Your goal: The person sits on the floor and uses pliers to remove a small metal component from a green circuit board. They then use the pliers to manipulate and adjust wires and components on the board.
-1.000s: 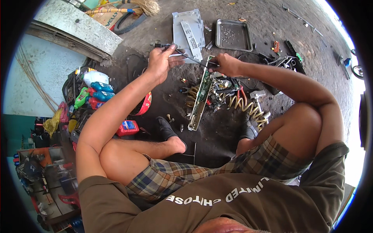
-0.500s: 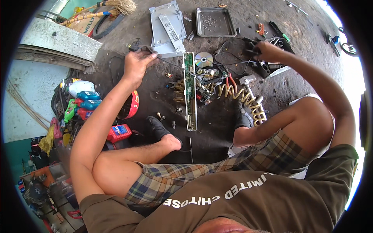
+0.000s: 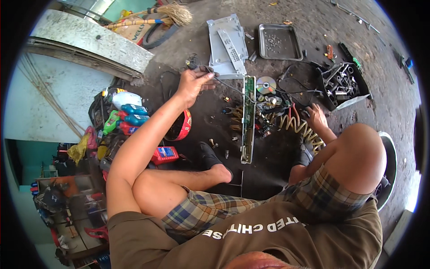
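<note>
My left hand [image 3: 193, 85] is raised at the left of the work area, closed on a black cable [image 3: 228, 83] whose plug end sticks up past the fingers. The cable runs right toward a long green circuit board [image 3: 249, 96] in a pale metal frame. Low at the right, my right hand [image 3: 317, 117] has its fingers apart over the spot beside a tan coiled hose [image 3: 291, 124]; a hammer head lay there earlier and is now hidden. Red-handled pliers [image 3: 294, 111] and a disc [image 3: 266, 84] lie between the board and that hand.
A black box [image 3: 329, 101] of sockets and wrenches stands at the right. Behind are a metal tray [image 3: 282, 58] holding small screws and a grey metal panel [image 3: 217, 42]. Bottles [image 3: 135, 109] and a red round container [image 3: 184, 126] crowd the left. My feet flank the board.
My right hand has left the tool box and dropped nearer, to beside the coiled hose. My left hand still holds the cable. The whole view has shifted, with things appearing further right and lower.
</note>
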Demonstrator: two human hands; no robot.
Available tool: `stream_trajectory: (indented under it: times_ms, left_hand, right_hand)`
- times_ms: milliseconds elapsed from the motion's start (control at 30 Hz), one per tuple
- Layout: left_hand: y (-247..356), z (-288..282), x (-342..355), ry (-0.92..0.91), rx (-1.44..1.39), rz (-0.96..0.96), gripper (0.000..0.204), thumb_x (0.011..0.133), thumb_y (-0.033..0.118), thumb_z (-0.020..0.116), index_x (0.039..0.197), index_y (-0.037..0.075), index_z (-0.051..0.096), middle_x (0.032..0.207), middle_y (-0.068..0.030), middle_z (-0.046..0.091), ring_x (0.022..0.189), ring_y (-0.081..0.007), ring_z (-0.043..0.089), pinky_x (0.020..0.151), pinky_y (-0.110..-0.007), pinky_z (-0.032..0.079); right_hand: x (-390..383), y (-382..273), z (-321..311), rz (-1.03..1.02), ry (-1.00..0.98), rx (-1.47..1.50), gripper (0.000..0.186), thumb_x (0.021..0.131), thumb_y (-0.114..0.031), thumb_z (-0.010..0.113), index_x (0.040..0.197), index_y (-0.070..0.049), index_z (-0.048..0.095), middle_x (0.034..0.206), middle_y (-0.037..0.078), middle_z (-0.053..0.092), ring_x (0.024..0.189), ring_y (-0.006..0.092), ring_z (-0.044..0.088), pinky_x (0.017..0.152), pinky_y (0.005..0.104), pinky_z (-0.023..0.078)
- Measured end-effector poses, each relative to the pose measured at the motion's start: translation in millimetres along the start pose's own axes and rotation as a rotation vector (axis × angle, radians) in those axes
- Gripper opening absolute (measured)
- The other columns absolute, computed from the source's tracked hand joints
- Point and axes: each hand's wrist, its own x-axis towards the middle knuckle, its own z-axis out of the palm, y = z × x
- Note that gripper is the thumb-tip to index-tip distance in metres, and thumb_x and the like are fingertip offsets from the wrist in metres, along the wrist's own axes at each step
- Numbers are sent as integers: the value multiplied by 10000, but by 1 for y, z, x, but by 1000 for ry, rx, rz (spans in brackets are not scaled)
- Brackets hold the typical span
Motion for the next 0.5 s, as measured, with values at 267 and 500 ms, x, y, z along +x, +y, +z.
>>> stream_trajectory:
  times_ms: [267, 500]
  left_hand:
    - [4, -6, 3, -70, 71, 37, 180, 1059, 100, 638, 1228, 38, 636, 1213, -124, 764, 1029, -199, 753, 851, -334, 635]
    - [-9, -4, 2, -51, -7, 26, 184, 1051, 121, 678, 1221, 56, 655, 1221, -98, 741, 1080, -196, 727, 903, -360, 628]
  right_hand:
    - [31, -10, 90, 71, -56, -100, 492, 882, -251, 763, 1271, 2, 599, 1178, 266, 651, 1162, 436, 662, 974, 526, 553]
    - [61, -27, 80, 409, -319, 85, 473, 942, -302, 711, 1209, 85, 662, 1145, 304, 732, 1097, 444, 735, 914, 502, 595]
